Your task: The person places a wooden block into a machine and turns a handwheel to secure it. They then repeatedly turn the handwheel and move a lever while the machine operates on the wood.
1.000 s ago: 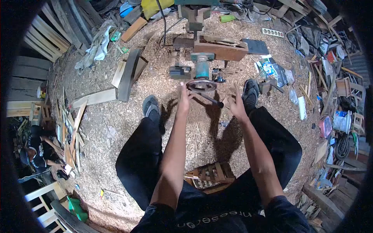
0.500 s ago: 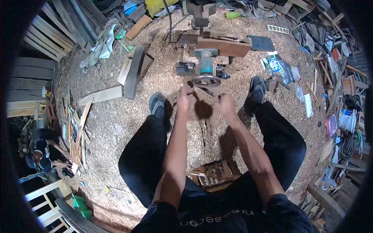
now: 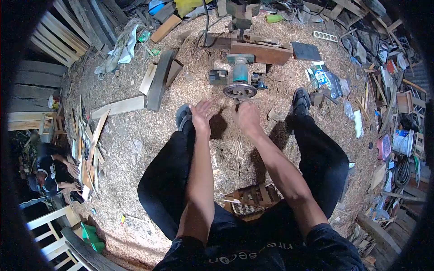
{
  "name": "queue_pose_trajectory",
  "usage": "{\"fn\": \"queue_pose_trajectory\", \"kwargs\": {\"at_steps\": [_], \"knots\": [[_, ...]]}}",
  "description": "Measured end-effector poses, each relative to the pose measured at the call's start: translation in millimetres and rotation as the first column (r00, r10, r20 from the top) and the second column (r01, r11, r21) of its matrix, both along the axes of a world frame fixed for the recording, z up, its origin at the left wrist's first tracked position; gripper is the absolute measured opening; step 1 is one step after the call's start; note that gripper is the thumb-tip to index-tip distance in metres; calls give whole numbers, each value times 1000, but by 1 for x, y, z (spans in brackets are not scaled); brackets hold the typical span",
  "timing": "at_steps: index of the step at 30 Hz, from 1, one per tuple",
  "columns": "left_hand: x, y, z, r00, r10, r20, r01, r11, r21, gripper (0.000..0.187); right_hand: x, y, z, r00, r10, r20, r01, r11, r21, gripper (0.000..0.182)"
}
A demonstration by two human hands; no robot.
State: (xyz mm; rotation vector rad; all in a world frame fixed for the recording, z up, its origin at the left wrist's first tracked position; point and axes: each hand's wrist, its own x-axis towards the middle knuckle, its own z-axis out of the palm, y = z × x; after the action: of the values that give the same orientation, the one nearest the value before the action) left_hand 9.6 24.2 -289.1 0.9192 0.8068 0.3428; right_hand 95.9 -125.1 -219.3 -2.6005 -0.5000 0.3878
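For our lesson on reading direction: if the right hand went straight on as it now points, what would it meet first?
Most likely the round handwheel, which appears just beyond the right hand; depth is hard to judge from this single view.

Pale lettering (image 3: pixel 245 256) marks a dark T-shirt (image 3: pixel 262 265), worn with black trousers (image 3: pixel 165 187) and apparently greyish sandals (image 3: pixel 301 105).

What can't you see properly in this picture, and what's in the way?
All in the head view:
- Most of the handle: the closed right hand covers it.
- The machine's top: cut off by the upper edge.
- The slatted wooden piece: its near part is behind the wearer's dark clothes.
- What the other person touches: too small and dark to tell.
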Motion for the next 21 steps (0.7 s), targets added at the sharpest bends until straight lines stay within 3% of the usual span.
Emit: {"fn": "queue_pose_trajectory", "kwargs": {"at_steps": [1, 4, 7, 8, 10, 13, 17, 19, 20, 21], "knots": [[0, -4, -2, 999, -33, -7, 33, 999, 9, 81, 3, 1, 2, 998, -43, -53, 42, 999, -21, 44], [13, -9, 8, 994, -108, 0, 108, 991, 74, 81, 21, -8, -11, 944, -50, -325, 138, 957, 254, 50], [29, -8, 23, 984, -174, 44, 168, 980, 103, 87, 5, 6, -18, 982, -180, -61, 188, 971, 151, 46], [35, -3, 25, 975, -214, 68, 206, 972, 111, 89, 2, 7, -23, 983, -167, 80, 147, 966, 211, 43], [44, -1, 32, 964, -248, 97, 239, 967, 92, 93, -1, 7, -31, 920, -164, 356, 51, 950, 307, 39], [41, 6, 30, 937, -328, 120, 320, 944, 80, 95, -1, 8, -27, 795, -214, 568, 23, 946, 324, 35], [26, 21, 13, 958, -264, 109, 261, 964, 44, 98, 4, 7, -47, 845, -147, 514, -190, 817, 545, 27], [14, 27, 2, 965, -240, 106, 236, 970, 52, 100, 0, 17, -44, 939, -91, 332, -175, 705, 687, 24], [6, 30, -5, 972, -216, 93, 214, 976, 36, 100, 0, 18, -43, 945, -89, 315, -186, 644, 742, 30], [2, 31, -9, 978, -194, 82, 193, 981, 22, 100, -4, 19, -48, 965, -111, 240, -113, 648, 753, 34]]}}
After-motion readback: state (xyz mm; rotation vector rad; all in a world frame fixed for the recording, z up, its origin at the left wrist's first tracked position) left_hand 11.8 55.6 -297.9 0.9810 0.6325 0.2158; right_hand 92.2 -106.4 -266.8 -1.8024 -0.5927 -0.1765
